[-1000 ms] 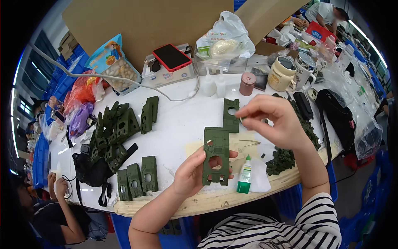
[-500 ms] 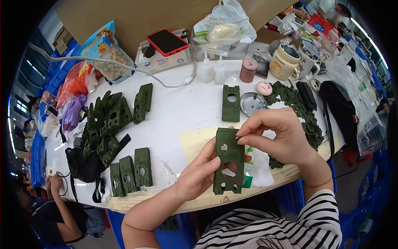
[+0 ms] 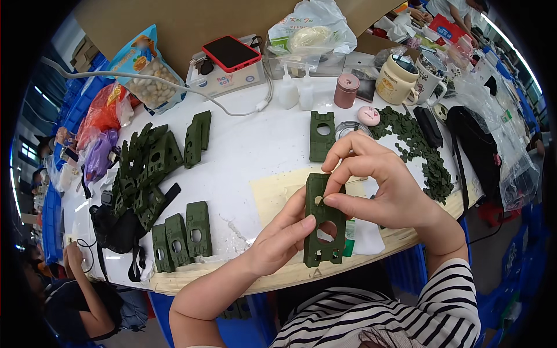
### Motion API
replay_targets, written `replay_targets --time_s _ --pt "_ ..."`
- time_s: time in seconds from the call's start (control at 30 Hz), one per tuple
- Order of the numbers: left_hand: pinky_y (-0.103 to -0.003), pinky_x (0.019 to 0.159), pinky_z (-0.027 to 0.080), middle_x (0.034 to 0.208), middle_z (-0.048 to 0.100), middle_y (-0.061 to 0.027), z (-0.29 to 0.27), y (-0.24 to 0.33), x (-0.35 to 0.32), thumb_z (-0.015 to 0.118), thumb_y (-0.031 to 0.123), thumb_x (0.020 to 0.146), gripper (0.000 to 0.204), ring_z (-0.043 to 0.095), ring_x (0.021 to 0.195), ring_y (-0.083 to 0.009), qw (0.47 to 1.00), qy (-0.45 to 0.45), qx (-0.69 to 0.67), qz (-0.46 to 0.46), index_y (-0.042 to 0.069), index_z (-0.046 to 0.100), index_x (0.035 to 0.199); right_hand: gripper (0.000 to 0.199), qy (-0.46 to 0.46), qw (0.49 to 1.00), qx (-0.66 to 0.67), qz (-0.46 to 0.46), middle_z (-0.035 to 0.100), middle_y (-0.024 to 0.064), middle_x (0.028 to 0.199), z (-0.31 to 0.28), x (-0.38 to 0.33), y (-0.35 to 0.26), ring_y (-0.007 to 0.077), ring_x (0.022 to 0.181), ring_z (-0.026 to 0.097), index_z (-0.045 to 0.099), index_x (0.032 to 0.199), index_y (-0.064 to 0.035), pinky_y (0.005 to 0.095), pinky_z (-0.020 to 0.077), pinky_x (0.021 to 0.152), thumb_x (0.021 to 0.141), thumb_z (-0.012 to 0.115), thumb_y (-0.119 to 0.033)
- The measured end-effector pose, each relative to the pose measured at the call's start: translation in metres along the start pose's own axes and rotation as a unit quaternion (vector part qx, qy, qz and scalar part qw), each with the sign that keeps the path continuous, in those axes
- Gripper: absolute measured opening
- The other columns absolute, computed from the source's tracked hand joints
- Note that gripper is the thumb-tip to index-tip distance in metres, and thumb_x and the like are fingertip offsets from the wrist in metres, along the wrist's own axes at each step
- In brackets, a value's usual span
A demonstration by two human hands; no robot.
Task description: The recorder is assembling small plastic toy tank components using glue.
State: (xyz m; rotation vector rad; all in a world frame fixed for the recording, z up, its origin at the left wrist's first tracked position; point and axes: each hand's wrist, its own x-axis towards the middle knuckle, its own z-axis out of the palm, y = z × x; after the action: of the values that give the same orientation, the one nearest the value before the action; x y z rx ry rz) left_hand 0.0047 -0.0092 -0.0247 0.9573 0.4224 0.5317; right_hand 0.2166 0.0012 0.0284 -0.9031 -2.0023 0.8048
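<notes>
My left hand (image 3: 278,243) grips a dark green plastic model tank hull (image 3: 322,214), with its thumb on the near face. The hull stands tilted up over the table's front and has a large round hole, plus smaller openings. My right hand (image 3: 383,188) is closed in a pinch at the hull's upper right edge, thumb and index finger touching or nearly touching it. Anything between those fingertips is hidden. Beyond my hands lies another green hull (image 3: 322,145). Small green pieces (image 3: 409,130) are spread out to the right of it.
Several hulls (image 3: 199,232) stand at the left front, with a heap of green hulls (image 3: 154,159) behind. A glue bottle (image 3: 350,232) is partly hidden by my right hand. White squeeze bottles (image 3: 288,90), a pink tin (image 3: 346,91) and mugs (image 3: 398,80) stand at the back.
My right hand has moved left and its pinch has shifted down the hull's face, toward the small opening. The hull has turned a little in my left hand.
</notes>
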Motion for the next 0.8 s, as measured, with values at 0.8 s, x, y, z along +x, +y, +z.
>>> replay_targets --time_s 0.8 --pt "-0.05 0.098 0.045 0.138 0.037 -0.0164 0.0002 -0.0035 -0.0018 0.046 0.033 0.096 0.071 0.053 0.117 -0.0313 1.0 -0.002 0.031 0.004 0.008 0.008 0.15 0.01 -0.011 1.0 -0.013 -0.002 0.057 0.0064 0.092 0.0028 -0.0012 0.0041 0.0171 0.087 0.055 0.067 0.076 -0.005 0.0286 0.0431 0.076 0.072 0.076 -0.005"
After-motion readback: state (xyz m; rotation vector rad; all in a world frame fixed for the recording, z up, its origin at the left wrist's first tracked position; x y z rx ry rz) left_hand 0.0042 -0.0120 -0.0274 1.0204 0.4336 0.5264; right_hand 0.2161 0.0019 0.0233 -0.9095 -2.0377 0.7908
